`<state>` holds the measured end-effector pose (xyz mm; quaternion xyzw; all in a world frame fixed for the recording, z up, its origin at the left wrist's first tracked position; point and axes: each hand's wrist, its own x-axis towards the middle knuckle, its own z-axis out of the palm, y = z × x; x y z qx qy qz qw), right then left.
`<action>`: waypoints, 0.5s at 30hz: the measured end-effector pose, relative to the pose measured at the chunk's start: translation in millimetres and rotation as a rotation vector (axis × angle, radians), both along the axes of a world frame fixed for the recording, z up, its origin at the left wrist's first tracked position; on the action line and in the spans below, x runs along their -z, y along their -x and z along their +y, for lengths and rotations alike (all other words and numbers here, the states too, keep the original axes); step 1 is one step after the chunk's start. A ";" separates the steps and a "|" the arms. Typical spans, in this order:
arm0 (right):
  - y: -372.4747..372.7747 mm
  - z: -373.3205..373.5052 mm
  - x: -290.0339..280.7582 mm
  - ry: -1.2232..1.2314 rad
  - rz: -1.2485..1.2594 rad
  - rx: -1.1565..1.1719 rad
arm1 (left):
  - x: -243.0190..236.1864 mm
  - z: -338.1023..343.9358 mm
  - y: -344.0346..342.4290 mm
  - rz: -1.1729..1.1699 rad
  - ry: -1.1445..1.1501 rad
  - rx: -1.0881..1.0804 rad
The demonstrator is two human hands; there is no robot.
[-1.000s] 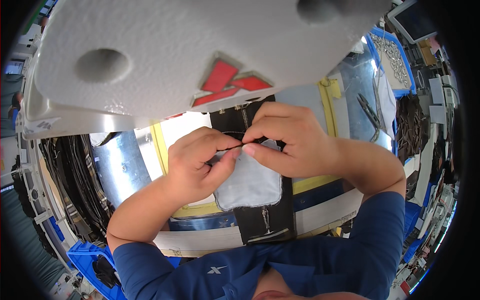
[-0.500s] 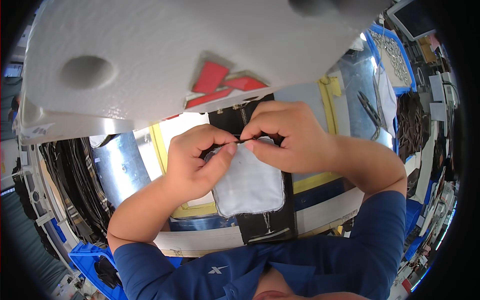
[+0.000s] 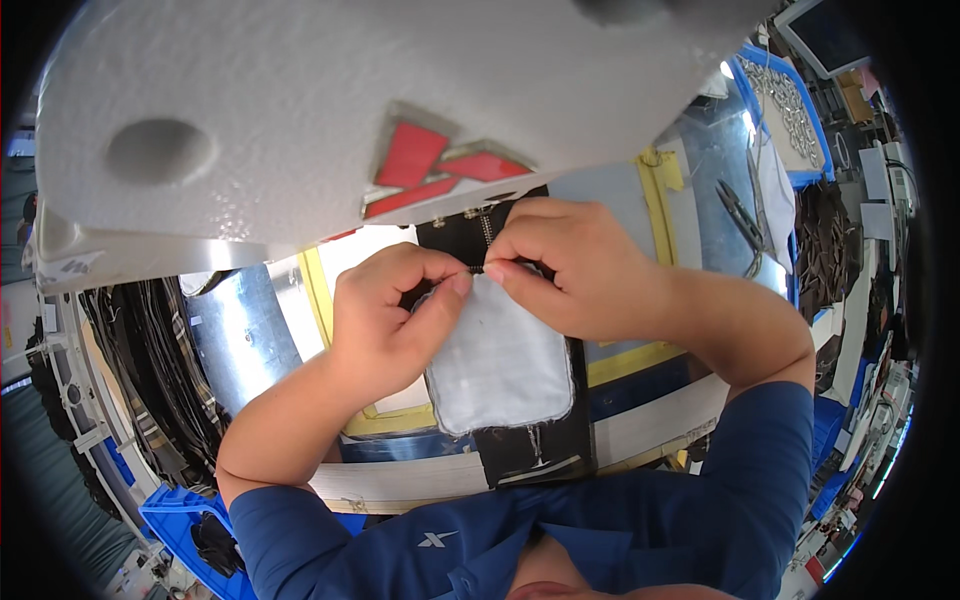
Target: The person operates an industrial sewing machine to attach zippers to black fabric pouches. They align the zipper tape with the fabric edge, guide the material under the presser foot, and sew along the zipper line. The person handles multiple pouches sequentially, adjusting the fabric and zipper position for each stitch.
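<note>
A white cloth piece (image 3: 505, 365) with rounded lower corners and frayed edges lies over a black fabric strip (image 3: 535, 455). My left hand (image 3: 385, 315) pinches the upper edge of the white cloth between thumb and forefinger. Just to its right, my right hand (image 3: 580, 265) pinches the same edge, the fingertips of both hands almost meeting. Above them a metal zipper (image 3: 488, 228) runs up the black fabric. Some of the cloth's top edge is hidden by my fingers.
A pale sewing machine head (image 3: 270, 90) looms over the far side. Dark garments (image 3: 155, 360) hang at the left, above a blue bin (image 3: 180, 530). Right of the work lie black-handled pliers or snips (image 3: 740, 215); a blue tray (image 3: 825, 150) holds metal parts.
My fingertips have shifted slightly away from me along with the top edge of the white cloth. Both hands keep their pinch.
</note>
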<state>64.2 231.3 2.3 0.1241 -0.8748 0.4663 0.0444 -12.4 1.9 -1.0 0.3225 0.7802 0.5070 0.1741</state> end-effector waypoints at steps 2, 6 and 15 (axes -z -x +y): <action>1.1 -0.3 1.1 -0.073 0.031 0.029 | 0.5 0.9 0.8 0.053 0.026 -0.040; 7.9 -0.9 7.9 -0.221 0.132 0.105 | 4.8 5.4 15.1 0.305 0.119 -0.087; 48.9 23.6 8.8 -0.440 0.077 0.125 | 17.6 19.3 51.7 0.287 0.371 -0.130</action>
